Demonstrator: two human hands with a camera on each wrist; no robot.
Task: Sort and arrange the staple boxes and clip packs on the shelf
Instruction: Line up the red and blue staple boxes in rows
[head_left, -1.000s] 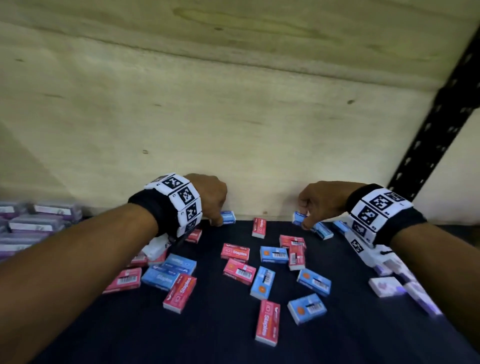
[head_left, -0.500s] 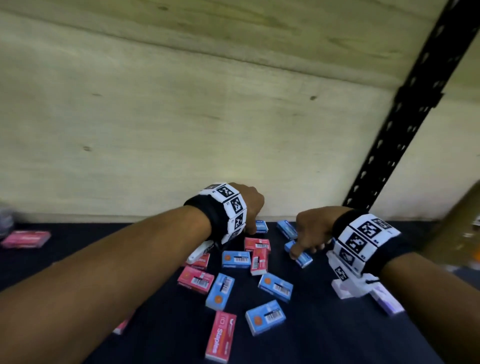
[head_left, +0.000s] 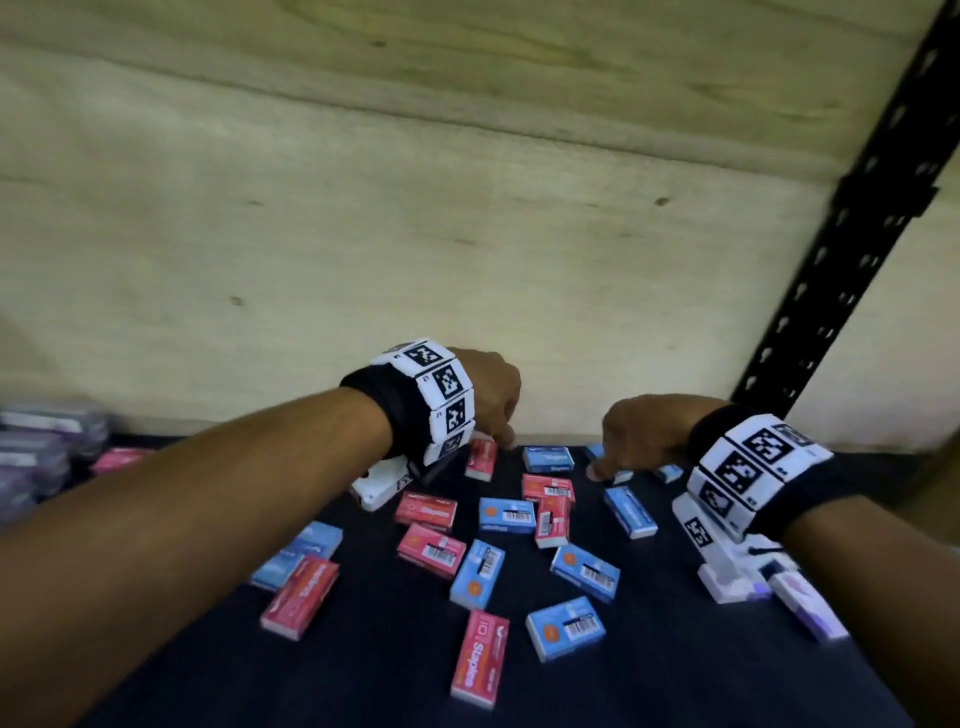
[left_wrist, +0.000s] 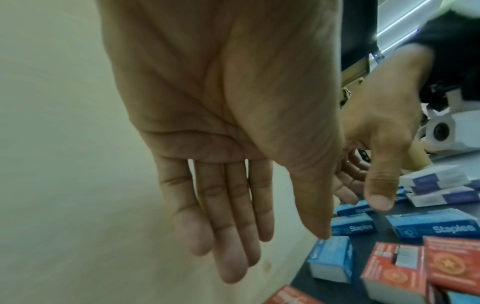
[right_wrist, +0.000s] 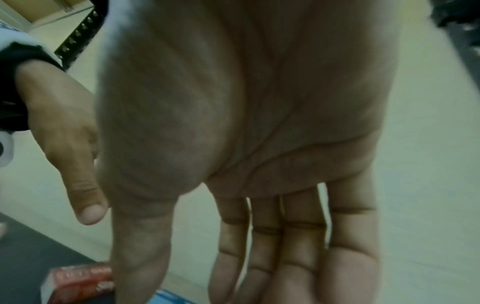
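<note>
Head view, dark shelf (head_left: 675, 675), plywood back wall (head_left: 363, 234), left hand (head_left: 485, 395) and right hand (head_left: 639, 431) empty, fingers straight

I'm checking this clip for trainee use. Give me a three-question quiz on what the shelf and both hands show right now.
1. True or false: the left hand grips a box.
2. Which colours are the staple boxes scattered mid-shelf? A) red and blue B) green and yellow C) black and white
3. Fill in: the right hand hovers over the ___ boxes near the back wall.

Key: 1 false, its fingers are straight and empty. 2 A, for instance a red box. 3 blue.
</note>
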